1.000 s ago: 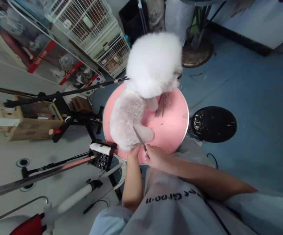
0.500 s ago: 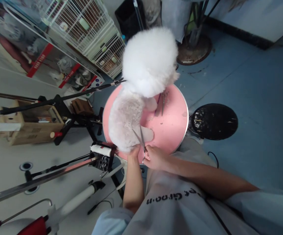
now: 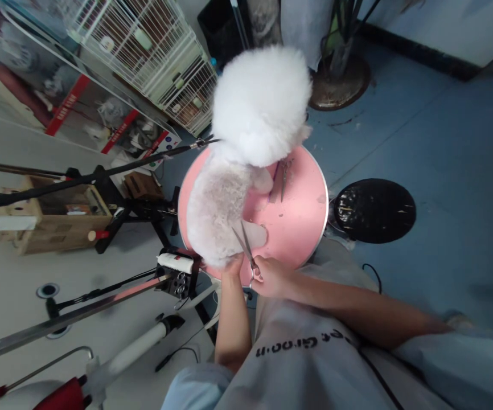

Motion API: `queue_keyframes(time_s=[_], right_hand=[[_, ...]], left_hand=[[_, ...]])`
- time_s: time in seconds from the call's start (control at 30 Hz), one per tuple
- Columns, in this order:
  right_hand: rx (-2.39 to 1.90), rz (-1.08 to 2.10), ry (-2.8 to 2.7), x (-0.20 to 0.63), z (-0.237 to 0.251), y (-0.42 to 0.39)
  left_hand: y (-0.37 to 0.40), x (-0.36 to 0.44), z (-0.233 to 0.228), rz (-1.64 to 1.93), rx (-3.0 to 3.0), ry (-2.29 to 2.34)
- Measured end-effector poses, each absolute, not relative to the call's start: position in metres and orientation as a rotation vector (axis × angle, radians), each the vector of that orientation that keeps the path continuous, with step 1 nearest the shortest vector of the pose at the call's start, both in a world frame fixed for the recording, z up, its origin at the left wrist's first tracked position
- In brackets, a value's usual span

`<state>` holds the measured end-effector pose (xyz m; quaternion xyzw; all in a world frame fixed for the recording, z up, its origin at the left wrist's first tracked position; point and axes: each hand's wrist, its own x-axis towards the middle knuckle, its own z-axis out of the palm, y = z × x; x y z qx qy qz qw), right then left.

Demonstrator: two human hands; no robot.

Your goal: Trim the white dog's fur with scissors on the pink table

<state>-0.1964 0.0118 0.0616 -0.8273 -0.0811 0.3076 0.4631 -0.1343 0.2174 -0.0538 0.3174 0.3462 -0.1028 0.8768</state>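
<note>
Head view: the white, curly-coated dog [image 3: 218, 208] stands on the round pink grooming table [image 3: 304, 196], its body filling the nine-o'clock side. To my eye trimming is well advanced: the trunk is cropped to short, matte plush, the head a dense, rounded pompon at twelve o'clock. The hind leg [image 3: 258, 234], a smooth stub, appears unfinished; how much remains cannot be judged. At six o'clock, the right hand [image 3: 272, 277] grips slender steel scissors [image 3: 252, 262] by the finger rings, blades parted beside that leg. The left hand [image 3: 231, 266] rests against the rump, fingers hidden; whether they pinch cannot be told. Spare scissors [image 3: 284, 177], slim and metallic, lie toward one o'clock.
</note>
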Motion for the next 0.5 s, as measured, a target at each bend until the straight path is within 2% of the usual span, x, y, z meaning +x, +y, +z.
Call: queue_keyframes(time_s=[0.5], right_hand=[[-2.007,0.803,-0.164,-0.194,0.063,0.007]], left_hand=[[0.208,-0.134,-0.038,-0.221,0.693,0.746]])
